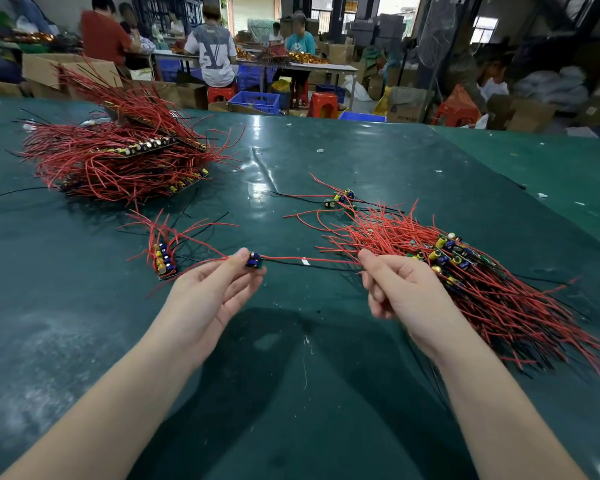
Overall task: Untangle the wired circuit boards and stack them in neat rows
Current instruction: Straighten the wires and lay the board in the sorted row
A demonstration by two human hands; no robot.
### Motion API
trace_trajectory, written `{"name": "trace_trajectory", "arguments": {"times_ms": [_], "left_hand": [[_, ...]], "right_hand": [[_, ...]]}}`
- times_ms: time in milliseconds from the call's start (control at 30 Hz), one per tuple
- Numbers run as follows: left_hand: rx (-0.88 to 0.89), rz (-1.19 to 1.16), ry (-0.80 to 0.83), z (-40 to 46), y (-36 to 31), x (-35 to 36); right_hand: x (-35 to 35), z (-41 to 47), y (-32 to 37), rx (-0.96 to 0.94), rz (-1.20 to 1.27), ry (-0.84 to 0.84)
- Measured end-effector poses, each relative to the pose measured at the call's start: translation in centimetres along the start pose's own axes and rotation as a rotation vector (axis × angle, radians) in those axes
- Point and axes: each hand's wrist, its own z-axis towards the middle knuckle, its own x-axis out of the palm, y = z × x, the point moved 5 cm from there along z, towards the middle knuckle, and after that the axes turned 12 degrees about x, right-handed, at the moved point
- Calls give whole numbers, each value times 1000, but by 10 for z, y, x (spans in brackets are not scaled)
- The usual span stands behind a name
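My left hand (210, 289) pinches a small circuit board (254, 261) with blue capacitors between thumb and fingertips. Its red and black wires (305, 260) stretch right to my right hand (394, 284), which pinches them at the edge of a tangled pile of wired boards (465, 271). A short neat row of boards (163, 259) lies on the table just left of my left hand. A big stack of sorted boards (118, 157) with red wires sits at the far left. Two or three loose boards (340, 199) lie beyond the tangled pile.
The work surface is a dark green table (291, 358) with small scraps on it. Behind it, people sit at benches among cardboard boxes, blue crates (255, 102) and red stools (323, 105).
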Motion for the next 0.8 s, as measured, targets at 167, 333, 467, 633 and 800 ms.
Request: {"name": "trace_trajectory", "arguments": {"times_ms": [167, 333, 467, 633, 800], "left_hand": [[132, 108, 11, -6, -8, 8], [118, 116, 34, -8, -7, 11], [38, -37, -17, -5, -9, 8], [-88, -231, -101, -9, -3, 12], [-150, -382, -134, -12, -2, 17]], "right_hand": [[-10, 2, -3, -104, -411, -253], [-10, -2, 2, -149, -499, -331], [0, -3, 3, 40, 184, -99], [30, -9, 6, 187, 719, 383], [48, -21, 11, 152, 833, 691]]}}
